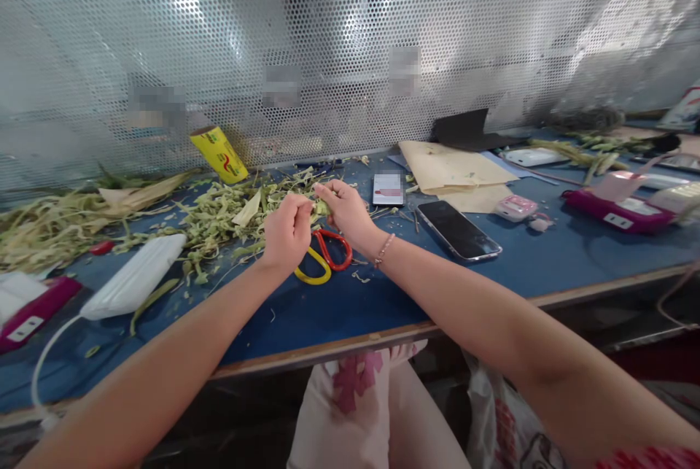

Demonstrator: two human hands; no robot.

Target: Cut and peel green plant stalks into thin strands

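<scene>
My left hand (287, 230) and my right hand (348, 215) meet over the blue table (350, 319). Their fingers are pinched together on a small pale green piece of plant (319, 209), partly covered by the fingertips. Just below the hands lies a pair of scissors (313, 280), one handle loop yellow and the other red; its blades are hidden. A loose heap of pale green plant pieces (216, 212) spreads to the left of my hands and behind them. A beaded bracelet (384, 250) is on my right wrist.
Behind the table stands a perforated metal panel (339, 39). A yellow tube (219, 155) leans there. On the left are a white cabled device (136, 276) and dried husks (71, 225). Rightward lie two phones (459, 230), (388, 190), brown paper (453, 166) and a magenta power strip (617, 212).
</scene>
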